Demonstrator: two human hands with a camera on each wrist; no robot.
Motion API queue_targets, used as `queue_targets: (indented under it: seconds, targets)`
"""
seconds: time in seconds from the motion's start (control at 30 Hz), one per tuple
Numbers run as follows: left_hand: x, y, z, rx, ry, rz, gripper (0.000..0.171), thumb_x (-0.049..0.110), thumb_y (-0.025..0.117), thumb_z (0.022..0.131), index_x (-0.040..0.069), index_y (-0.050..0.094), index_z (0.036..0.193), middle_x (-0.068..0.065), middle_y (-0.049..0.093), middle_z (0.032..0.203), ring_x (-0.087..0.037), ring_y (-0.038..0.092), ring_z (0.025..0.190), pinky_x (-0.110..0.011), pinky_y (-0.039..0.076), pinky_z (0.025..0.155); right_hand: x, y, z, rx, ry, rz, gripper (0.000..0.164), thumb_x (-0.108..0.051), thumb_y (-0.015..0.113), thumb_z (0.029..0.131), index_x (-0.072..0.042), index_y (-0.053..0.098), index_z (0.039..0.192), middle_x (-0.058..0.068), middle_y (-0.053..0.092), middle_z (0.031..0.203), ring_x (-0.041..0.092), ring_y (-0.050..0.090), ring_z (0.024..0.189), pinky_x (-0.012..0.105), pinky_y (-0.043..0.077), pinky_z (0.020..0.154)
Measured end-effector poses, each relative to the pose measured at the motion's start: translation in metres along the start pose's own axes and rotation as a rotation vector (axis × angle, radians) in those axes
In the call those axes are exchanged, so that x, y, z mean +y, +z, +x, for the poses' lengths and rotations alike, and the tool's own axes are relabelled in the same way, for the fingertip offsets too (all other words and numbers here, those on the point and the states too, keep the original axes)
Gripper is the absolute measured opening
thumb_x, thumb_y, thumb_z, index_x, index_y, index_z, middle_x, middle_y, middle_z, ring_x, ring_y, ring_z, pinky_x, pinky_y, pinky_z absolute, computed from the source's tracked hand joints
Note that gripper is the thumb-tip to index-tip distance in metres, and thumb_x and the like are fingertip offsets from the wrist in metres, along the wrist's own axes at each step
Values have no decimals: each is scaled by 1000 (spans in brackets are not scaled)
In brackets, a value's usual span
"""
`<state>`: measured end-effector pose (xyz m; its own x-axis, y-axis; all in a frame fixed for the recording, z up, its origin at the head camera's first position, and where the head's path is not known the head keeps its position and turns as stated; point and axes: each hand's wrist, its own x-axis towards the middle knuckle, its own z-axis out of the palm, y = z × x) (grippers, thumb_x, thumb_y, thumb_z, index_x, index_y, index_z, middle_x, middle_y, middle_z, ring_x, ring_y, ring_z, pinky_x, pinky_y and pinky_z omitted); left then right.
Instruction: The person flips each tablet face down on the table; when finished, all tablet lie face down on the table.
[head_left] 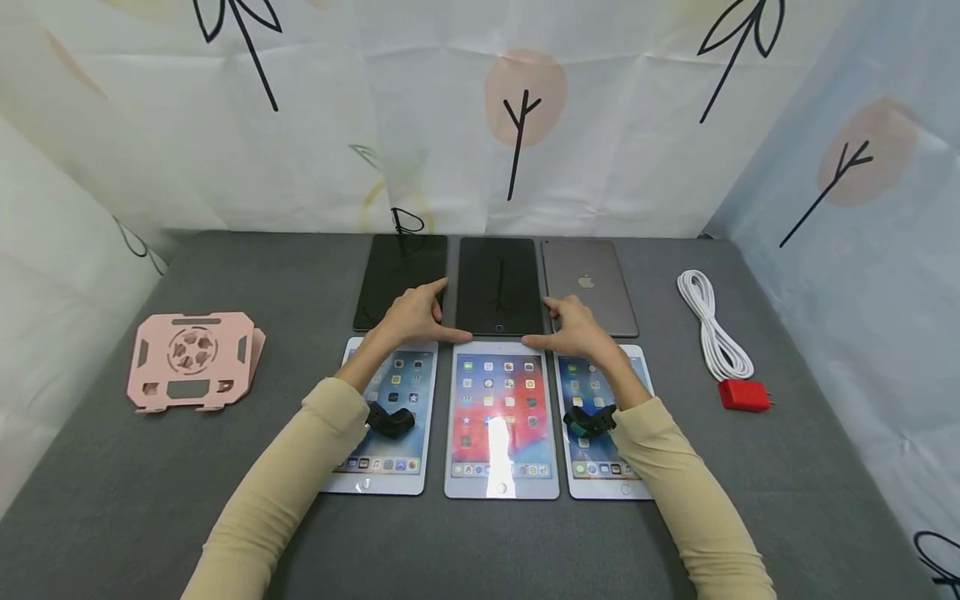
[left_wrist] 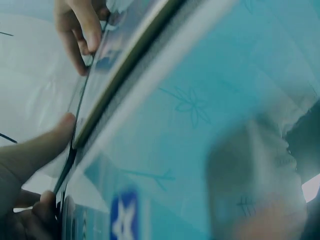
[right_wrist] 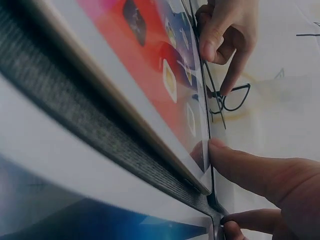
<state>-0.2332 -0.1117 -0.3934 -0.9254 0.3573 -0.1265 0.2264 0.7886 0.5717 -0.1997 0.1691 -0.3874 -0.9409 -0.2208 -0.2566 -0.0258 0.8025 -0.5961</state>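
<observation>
Six tablets lie in two rows. My left hand [head_left: 412, 318] is at the lower left corner of the black-screened middle tablet [head_left: 499, 283], thumb and index finger spread. My right hand [head_left: 576, 329] mirrors it at the lower right corner. Both thumbs reach the seam between that tablet and the lit white tablet [head_left: 498, 417] below. In the right wrist view my right thumb [right_wrist: 240, 167] touches the white tablet's top edge. My forearms partly cover the left white tablet [head_left: 397, 400] and right white tablet [head_left: 588, 433].
Behind my left hand lies another black-screened tablet [head_left: 401, 279]; a grey tablet [head_left: 592, 287] lies face down at the back right. A pink folding stand [head_left: 191, 358] is at left. At right are a coiled white cable [head_left: 712, 325] and a red charger plug [head_left: 744, 395]. Fabric walls border the table.
</observation>
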Motion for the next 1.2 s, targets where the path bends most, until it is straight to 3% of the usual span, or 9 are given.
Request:
queue_targets:
  seconds: [0.17, 0.4, 0.67, 0.9, 1.2]
  targets:
    - [3, 4, 2, 24, -19, 46, 110, 51, 89, 73, 4, 36, 158, -7, 62, 84, -15, 46, 64, -26, 31, 54, -1, 1, 2, 5, 27, -12, 89, -37, 75, 91, 1, 31, 159, 28, 41, 144, 43, 39, 129, 59, 40, 108]
    - [3, 6, 4, 33, -28, 66, 107, 53, 89, 73, 7, 41, 157, -6, 63, 81, -14, 44, 61, -25, 27, 51, -3, 2, 5, 12, 23, 0, 88, -35, 75, 92, 1, 30, 159, 28, 41, 145, 46, 34, 133, 60, 39, 110]
    - [2, 6, 5, 28, -25, 66, 96, 53, 88, 74, 13, 50, 152, -5, 60, 76, -13, 42, 60, -25, 26, 50, -1, 6, 5, 37, 1, 74, 84, -26, 75, 93, 6, 31, 157, 26, 37, 147, 39, 30, 124, 57, 38, 105]
    - [5, 4, 4, 1, -35, 91, 94, 55, 87, 75, 15, 50, 152, -2, 53, 70, -12, 36, 57, -25, 24, 50, -5, 8, 4, 33, 11, 115, 83, -21, 73, 94, 7, 28, 158, 27, 35, 148, 39, 27, 127, 58, 35, 110]
    - [8, 3, 6, -34, -45, 112, 94, 54, 86, 77, 15, 47, 153, -1, 53, 68, -11, 31, 55, -24, 23, 50, 0, 6, 5, 3, 72, 323, 80, -12, 71, 94, -1, 27, 161, 27, 26, 157, 42, 19, 140, 63, 29, 116]
